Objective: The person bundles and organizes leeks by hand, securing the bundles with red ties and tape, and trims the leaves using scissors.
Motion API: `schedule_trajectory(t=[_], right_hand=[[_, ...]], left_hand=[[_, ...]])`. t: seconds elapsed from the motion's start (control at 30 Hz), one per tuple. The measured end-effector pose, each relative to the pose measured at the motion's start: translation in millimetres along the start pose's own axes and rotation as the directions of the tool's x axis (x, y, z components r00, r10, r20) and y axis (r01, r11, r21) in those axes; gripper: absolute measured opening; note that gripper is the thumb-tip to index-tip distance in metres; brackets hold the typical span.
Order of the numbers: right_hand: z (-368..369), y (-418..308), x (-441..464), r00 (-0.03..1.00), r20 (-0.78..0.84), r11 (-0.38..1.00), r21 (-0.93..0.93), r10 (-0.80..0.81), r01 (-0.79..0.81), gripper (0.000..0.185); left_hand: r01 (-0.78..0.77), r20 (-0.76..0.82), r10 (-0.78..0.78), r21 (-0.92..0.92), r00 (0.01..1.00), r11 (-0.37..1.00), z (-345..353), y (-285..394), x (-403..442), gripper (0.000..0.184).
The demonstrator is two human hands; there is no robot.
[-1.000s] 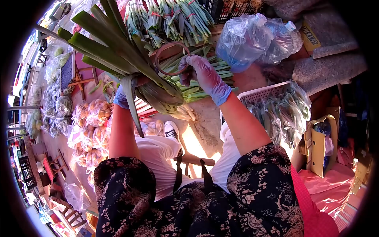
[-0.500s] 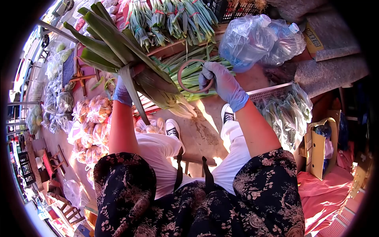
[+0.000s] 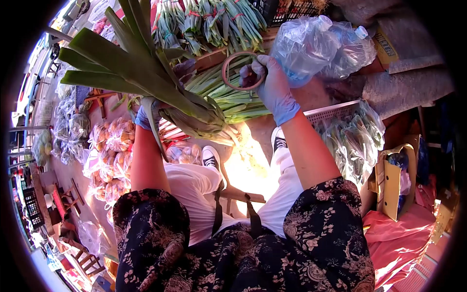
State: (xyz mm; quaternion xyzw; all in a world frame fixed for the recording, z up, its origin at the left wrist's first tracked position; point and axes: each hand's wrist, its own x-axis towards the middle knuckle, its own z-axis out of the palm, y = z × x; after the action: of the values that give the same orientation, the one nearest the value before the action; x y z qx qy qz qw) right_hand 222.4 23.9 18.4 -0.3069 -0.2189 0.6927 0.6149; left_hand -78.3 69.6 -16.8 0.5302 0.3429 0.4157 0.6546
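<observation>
My left hand (image 3: 148, 115), in a thin bluish glove, is closed around a bunch of leeks (image 3: 146, 73). Their broad dark green leaves fan out to the upper left, and the pale root ends point right and down over the sunlit floor. The leaves cover part of that hand. My right hand (image 3: 276, 90), gloved as well, pinches a thin tan ring that looks like a nearly used-up roll of tape (image 3: 226, 78). The ring is held to the right of the leeks, apart from them, above a pile of long green stalks (image 3: 243, 106).
Tied bundles of green onions (image 3: 194, 24) lie at the back. Large clear bottles in plastic (image 3: 304, 48) stand back right. Bagged greens (image 3: 352, 141) fill a crate on the right, beside a cardboard box (image 3: 393, 187). Bagged produce (image 3: 114, 160) lies on the left.
The leeks have swung lower on the left, their leaves now pointing more to the left and toward me. My right hand has raised the ring slightly.
</observation>
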Motion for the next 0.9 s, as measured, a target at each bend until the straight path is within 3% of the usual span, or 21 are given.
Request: schedule_trajectory(t=[0.07, 0.2, 0.47, 0.6, 0.63, 0.73, 0.77, 0.9], right_hand=[[0, 11, 12, 0.996, -0.021, 0.992, 0.087, -0.087, 0.088, 0.023], [21, 27, 16, 0.996, -0.015, 0.978, 0.191, -0.086, 0.087, 0.022], [31, 50, 24, 0.989, 0.106, 0.991, 0.076, 0.104, -0.112, 0.031], [31, 34, 23, 0.972, 0.151, 0.963, 0.173, 0.181, -0.207, 0.031], [38, 31, 19, 0.98, 0.046, 0.977, 0.077, 0.194, -0.197, 0.028], [39, 13, 14, 0.968, 0.039, 0.967, -0.071, 0.249, -0.245, 0.025], [35, 10, 16, 0.966, 0.048, 0.967, -0.003, 0.255, -0.256, 0.023], [45, 1, -12, 0.934, 0.048, 0.929, -0.134, 0.355, -0.346, 0.026]], left_hand=[[0.008, 0.012, -0.009, 0.059, 1.0, 0.998, 3, 0, 0, 0.036], [0.028, 0.039, -0.034, 0.154, 0.999, 0.988, 6, -2, 1, 0.037], [0.049, 0.069, -0.067, 0.24, 0.995, 0.97, 2, -1, 3, 0.038], [0.052, 0.044, -0.064, 0.226, 0.997, 0.973, 2, -1, 4, 0.039], [0.052, 0.029, -0.059, 0.208, 0.998, 0.977, 4, -1, 2, 0.039], [0.039, 0.009, -0.04, 0.121, 0.999, 0.992, 12, 0, 6, 0.037], [0.031, 0.013, -0.032, 0.084, 0.999, 0.996, 14, 1, 8, 0.034], [0.124, -0.088, -0.114, 0.122, 0.99, 0.985, 20, 9, 16, 0.031]])
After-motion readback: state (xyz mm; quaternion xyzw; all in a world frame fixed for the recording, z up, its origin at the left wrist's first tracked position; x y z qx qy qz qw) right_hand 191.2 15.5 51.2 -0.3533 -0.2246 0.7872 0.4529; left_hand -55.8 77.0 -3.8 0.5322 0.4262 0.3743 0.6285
